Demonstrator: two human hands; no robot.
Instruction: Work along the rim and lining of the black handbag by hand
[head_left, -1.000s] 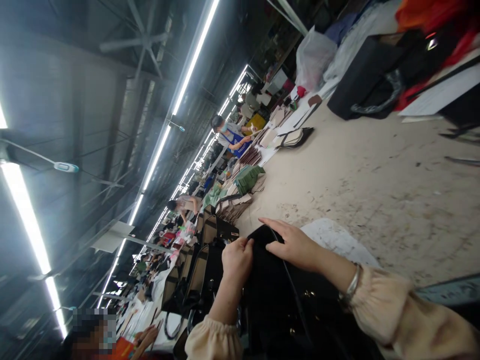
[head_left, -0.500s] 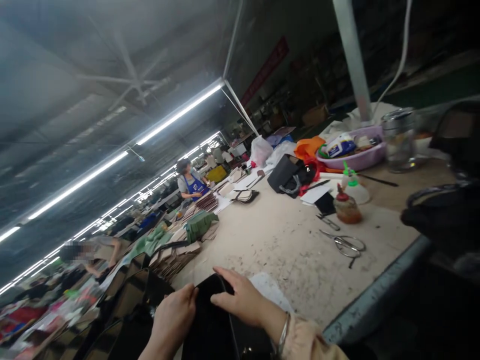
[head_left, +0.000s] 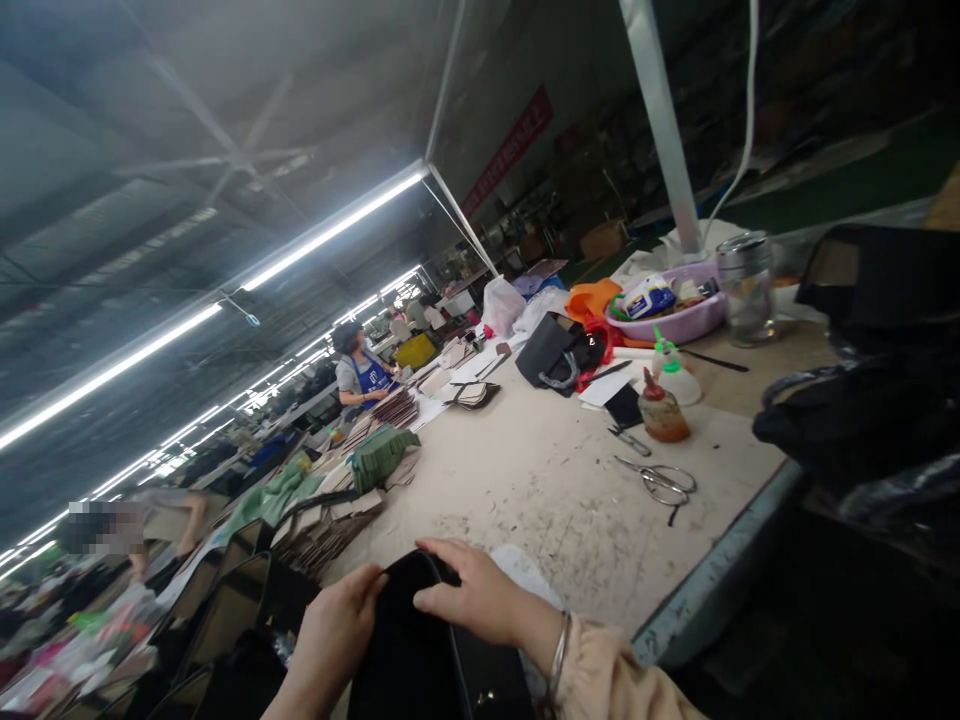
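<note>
A black handbag (head_left: 401, 650) stands close to me at the bottom of the head view, its dark open mouth facing me. My left hand (head_left: 334, 630) is closed on its left rim, fingers pressed together. On the far right rim, my right hand (head_left: 484, 595) grips the edge with the thumb inside and the fingers over the far side. The bag's lower part is out of view. A white sheet (head_left: 525, 575) lies just beyond my right hand.
Scissors (head_left: 664, 484), a red-capped glue bottle (head_left: 664, 410) and a green-tipped bottle (head_left: 681, 380) lie or stand on the table (head_left: 487, 450). Behind are a purple basin (head_left: 682, 320), a glass jar (head_left: 746, 290) and another black bag (head_left: 551, 350). Black bags (head_left: 225, 590) crowd the left; co-workers (head_left: 364, 370) are farther off.
My view has swung to the right, so the table and its things sit farther left. Both hands keep their hold on the handbag, whose mouth looks slightly more open to view.
</note>
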